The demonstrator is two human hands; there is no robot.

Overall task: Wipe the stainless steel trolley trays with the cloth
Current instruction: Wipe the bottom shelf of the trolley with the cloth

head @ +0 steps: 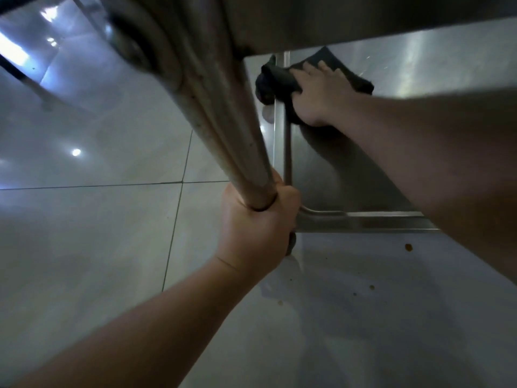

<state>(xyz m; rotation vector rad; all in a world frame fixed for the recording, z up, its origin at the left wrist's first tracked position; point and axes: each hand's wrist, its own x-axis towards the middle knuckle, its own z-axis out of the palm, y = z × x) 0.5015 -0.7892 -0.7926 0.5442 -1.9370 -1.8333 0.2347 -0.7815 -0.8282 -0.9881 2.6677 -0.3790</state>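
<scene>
- The person's right hand [321, 93] presses a dark cloth [333, 67] flat on the lower tray [419, 63] of the stainless steel trolley, near the tray's far left corner, beside the corner post [286, 141].
- The fingers of that hand lie spread on top of the cloth; the thumb side seems to gather a bunched fold that spills over the tray's left rim, so it reads as pressing with a partial hold on the cloth, though the exact grip is hard to see.
- The left hand [257, 219] is clenched round the trolley's near upright tube [223, 113], apparently steadying the frame.
- An upper tray [335, 15] shows only from its underside, across the top of the view.
- Judged from this, the wiping is under way on the lower tray: the cloth covers only the far left corner, and the rest of the tray's surface, towards the right and the near edge, looks still to be covered. Whether the upper tray has been wiped cannot be told.
- Count: one cloth, two trays in view, two hands, and two castor wheels partly seen, one dark wheel [264, 89] by the cloth and another below the left hand.
- The tiled floor [98, 233] under the trolley carries a few small brown spots [408, 247] near the tray's near edge.
</scene>
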